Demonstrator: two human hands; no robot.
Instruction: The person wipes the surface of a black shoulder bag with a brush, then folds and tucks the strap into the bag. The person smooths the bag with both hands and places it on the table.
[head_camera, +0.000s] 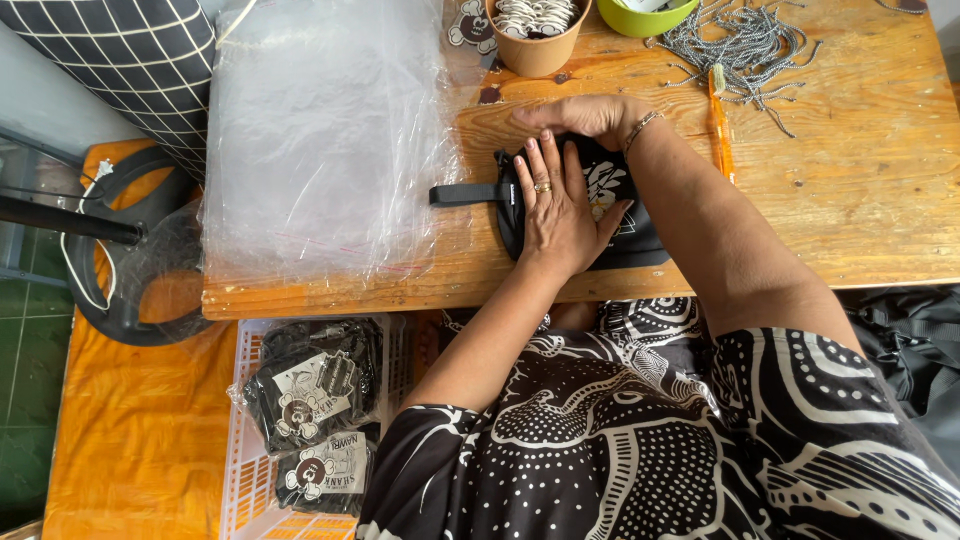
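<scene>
The black pouch (610, 215) lies on the wooden table (850, 200), near its front edge and right under both of your hands. Its black strap (465, 194) sticks out flat to the left, towards the stack of clear plastic bags (330, 140) that lies just beside it.

Your left hand (555, 205) rests flat on the pouch's left half, palm down, fingers stretched out and only slightly spread, pointing away from you; you wear a ring on one finger. It grips nothing, it just presses on the fabric. Your right hand (580, 113) curves over the pouch's far edge, fingers pointing left and bent a little around that edge, a bracelet at the wrist. Whether its fingertips pinch the fabric or merely lie on it, you cannot tell from here.

Beyond your hands stand a brown paper cup (538, 50) of round tags and a green bowl (645, 18), with a heap of ball chains (750, 45) to the right and an orange cutter (722, 135) just beside your right forearm. Below the table's edge, a white basket (240, 440) holds bagged black pouches (315, 385).
</scene>
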